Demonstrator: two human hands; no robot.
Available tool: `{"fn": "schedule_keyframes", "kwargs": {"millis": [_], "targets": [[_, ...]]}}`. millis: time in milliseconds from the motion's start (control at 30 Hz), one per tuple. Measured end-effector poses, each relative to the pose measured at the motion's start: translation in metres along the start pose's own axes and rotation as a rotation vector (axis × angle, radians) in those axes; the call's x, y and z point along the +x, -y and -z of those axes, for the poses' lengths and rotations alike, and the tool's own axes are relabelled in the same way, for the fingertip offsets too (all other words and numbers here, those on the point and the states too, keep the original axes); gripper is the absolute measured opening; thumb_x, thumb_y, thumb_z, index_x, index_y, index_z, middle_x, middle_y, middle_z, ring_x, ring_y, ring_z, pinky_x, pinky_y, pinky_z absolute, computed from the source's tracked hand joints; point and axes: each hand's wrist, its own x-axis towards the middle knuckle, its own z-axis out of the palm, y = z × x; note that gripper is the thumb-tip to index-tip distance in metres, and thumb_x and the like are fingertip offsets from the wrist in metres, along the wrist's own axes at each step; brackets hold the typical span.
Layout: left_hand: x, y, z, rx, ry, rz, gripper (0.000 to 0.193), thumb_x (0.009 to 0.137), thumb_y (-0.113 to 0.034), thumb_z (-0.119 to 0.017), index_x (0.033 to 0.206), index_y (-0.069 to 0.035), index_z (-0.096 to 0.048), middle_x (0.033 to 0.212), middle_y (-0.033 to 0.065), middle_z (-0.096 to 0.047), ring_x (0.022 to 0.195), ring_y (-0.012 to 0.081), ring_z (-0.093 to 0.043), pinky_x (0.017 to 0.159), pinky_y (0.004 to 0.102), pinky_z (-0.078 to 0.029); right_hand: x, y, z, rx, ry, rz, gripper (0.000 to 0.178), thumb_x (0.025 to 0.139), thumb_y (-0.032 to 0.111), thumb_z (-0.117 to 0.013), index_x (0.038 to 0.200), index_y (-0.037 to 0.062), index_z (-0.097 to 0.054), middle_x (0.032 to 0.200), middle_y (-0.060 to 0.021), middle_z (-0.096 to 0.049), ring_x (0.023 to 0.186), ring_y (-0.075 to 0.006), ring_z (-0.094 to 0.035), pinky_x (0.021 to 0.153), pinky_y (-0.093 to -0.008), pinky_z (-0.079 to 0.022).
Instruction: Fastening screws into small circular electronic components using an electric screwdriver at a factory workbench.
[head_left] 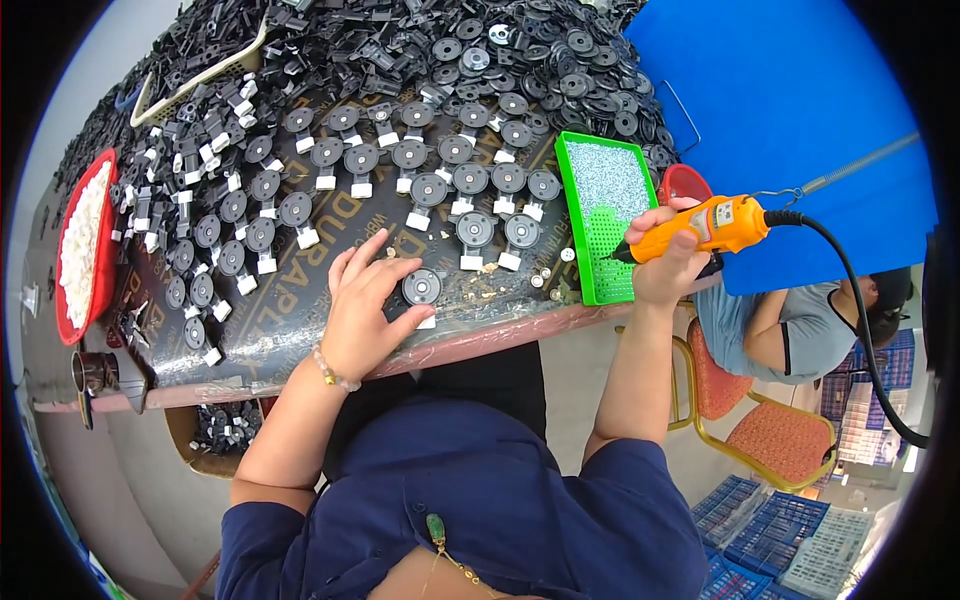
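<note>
My left hand (362, 305) rests at the table's near edge, thumb and forefinger around a black disc-shaped part (422, 287) with a white block at its lower end. An orange electric screwdriver (715, 226) is in my right hand (664, 268), its dark tip pointing left over the green tray (602, 278). Small silvery screws (605, 178) cover the tray's far half, while its near half shows a grid of holes. Whether the tip carries a screw is too small to tell. Several like disc parts (474, 229) with white blocks lie in loose rows beyond my left hand.
Black plastic parts (400, 45) are heaped along the back, beside a cream basket (205, 75). A red tray (70, 318) of white pieces stands far left. A coiled spring (860, 162) and black cable (860, 290) reach the screwdriver. A person (800, 330) sits at right.
</note>
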Motion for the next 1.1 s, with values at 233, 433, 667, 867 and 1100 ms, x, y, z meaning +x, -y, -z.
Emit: {"fn": "schedule_keyframes", "kwargs": {"millis": [233, 433, 667, 867, 1100], "targets": [[0.0, -0.002, 0.002, 0.008, 0.003, 0.021, 0.054, 0.077, -0.033, -0.086, 0.123, -0.01, -0.069, 0.121, 0.007, -0.071, 0.143, 0.0316, -0.046, 0.118, 0.053, -0.024, 0.003, 0.035, -0.017, 0.083, 0.0, 0.053, 0.077, 0.089, 0.076, -0.058, 0.12, 0.0052, -0.05, 0.077, -0.0115, -0.065, 0.058, -0.0186, -0.06, 0.056, -0.0298, -0.051], [0.0, 0.001, 0.002, -0.026, 0.028, 0.031, 0.053, 0.076, -0.031, -0.087, 0.122, -0.011, -0.07, 0.119, 0.0067, -0.071, 0.143, 0.0313, -0.046, 0.118, 0.0526, -0.024, -0.03, 0.053, -0.105, 0.454, 0.313, 0.0, 0.084, 0.085, 0.082, -0.057, 0.123, 0.0075, -0.047, 0.079, -0.0128, -0.067, 0.06, -0.0204, -0.063, 0.056, -0.0333, -0.054], [-0.001, 0.001, 0.005, -0.037, 0.028, 0.033, 0.051, 0.076, -0.033, -0.086, 0.121, -0.013, -0.07, 0.116, 0.0039, -0.071, 0.143, 0.0304, -0.045, 0.117, 0.0533, -0.024, -0.052, 0.041, -0.171, 0.549, 0.463, -0.186, 0.079, 0.082, 0.071, -0.071, 0.12, 0.0057, -0.046, 0.078, -0.015, -0.067, 0.061, -0.0205, -0.064, 0.057, -0.0317, -0.055], [-0.003, 0.002, 0.004, -0.047, 0.032, 0.042, 0.05, 0.077, -0.034, -0.085, 0.119, -0.012, -0.071, 0.118, 0.0036, -0.071, 0.144, 0.0305, -0.044, 0.117, 0.0539, -0.025, -0.052, 0.036, -0.175, 0.55, 0.483, -0.217, 0.079, 0.083, 0.071, -0.07, 0.119, 0.0052, -0.046, 0.076, -0.0141, -0.066, 0.06, -0.0201, -0.064, 0.058, -0.0312, -0.056], [-0.003, 0.003, 0.003, -0.053, 0.027, 0.038, 0.048, 0.076, -0.032, -0.086, 0.117, -0.012, -0.071, 0.117, 0.0035, -0.071, 0.143, 0.0307, -0.045, 0.117, 0.0538, -0.025, -0.056, 0.037, -0.177, 0.505, 0.475, -0.202, 0.079, 0.083, 0.073, -0.068, 0.117, 0.0049, -0.045, 0.075, -0.0133, -0.065, 0.059, -0.0198, -0.064, 0.059, -0.0318, -0.056]]}}
